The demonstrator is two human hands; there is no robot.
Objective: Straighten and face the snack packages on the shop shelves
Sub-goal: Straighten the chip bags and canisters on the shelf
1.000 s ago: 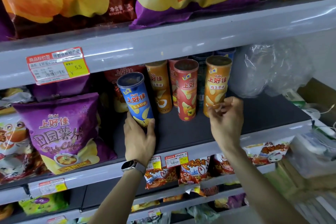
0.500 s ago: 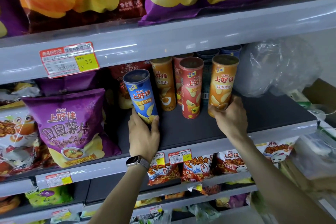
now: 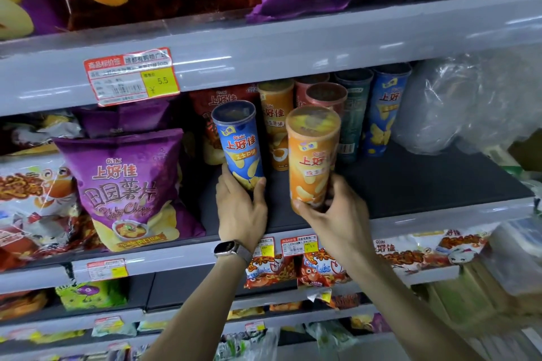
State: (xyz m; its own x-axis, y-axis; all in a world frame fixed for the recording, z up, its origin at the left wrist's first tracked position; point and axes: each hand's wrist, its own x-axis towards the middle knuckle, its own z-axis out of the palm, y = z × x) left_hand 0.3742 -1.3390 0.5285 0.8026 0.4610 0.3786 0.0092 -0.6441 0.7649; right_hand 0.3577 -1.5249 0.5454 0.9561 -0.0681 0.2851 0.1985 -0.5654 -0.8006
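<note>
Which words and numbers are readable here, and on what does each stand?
"Oishi 上好佳": blue can
"上好佳": orange can
"Oishi 上好佳 田园薯片": purple bag
"5.5": price tag
Lower tags: too small to read.

The dark shelf point(image 3: 425, 182) is bare on its right part, in front of the back cans point(image 3: 381, 114) and beside the clear plastic bag point(image 3: 457, 102); a hand could enter there. The purple bag point(image 3: 123, 184) blocks the left, and the held blue can point(image 3: 239, 143) and orange can point(image 3: 312, 155) fill the middle.
</note>
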